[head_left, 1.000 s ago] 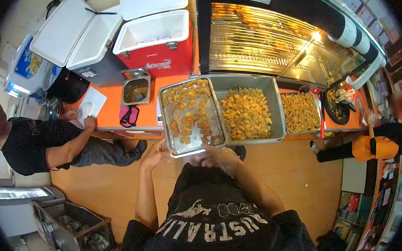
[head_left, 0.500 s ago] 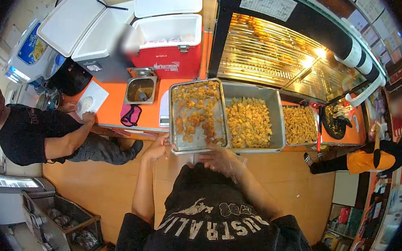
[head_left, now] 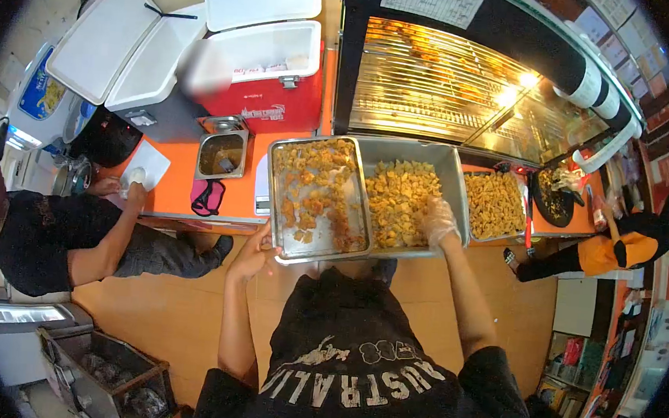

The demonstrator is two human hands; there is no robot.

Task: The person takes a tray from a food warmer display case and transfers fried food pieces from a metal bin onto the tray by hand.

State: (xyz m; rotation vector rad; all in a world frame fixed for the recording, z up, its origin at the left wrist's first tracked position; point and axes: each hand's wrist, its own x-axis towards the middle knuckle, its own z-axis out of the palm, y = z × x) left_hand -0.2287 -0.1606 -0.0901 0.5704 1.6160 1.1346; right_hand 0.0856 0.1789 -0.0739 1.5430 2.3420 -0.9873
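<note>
A shallow metal tray (head_left: 317, 248) with scattered brown fried pieces rests partly over the left end of a deep metal pan (head_left: 464, 189). My left hand (head_left: 251, 256) grips the tray at its near left corner, fingers bent around the rim. Golden battered fried pieces (head_left: 399, 202) fill much of the deep pan. My right hand (head_left: 439, 223), in a clear plastic glove, is down among them at the pan's right side. Its fingers look curled into the pieces, and their tips are hidden.
A lit glass display warmer (head_left: 439, 84) stands behind the pans. Another tray of fried strips (head_left: 496, 204) and a black bowl (head_left: 553, 196) are to the right. Leftward are a steel container (head_left: 221, 156), a red cooler (head_left: 268, 105) and a co-worker (head_left: 58, 226). Another person (head_left: 623, 239) stands far right.
My right hand has moved from the near edge of the shallow tray rightward and forward into the deep pan. My left hand stays at the tray's corner. The camera view has shifted slightly.
</note>
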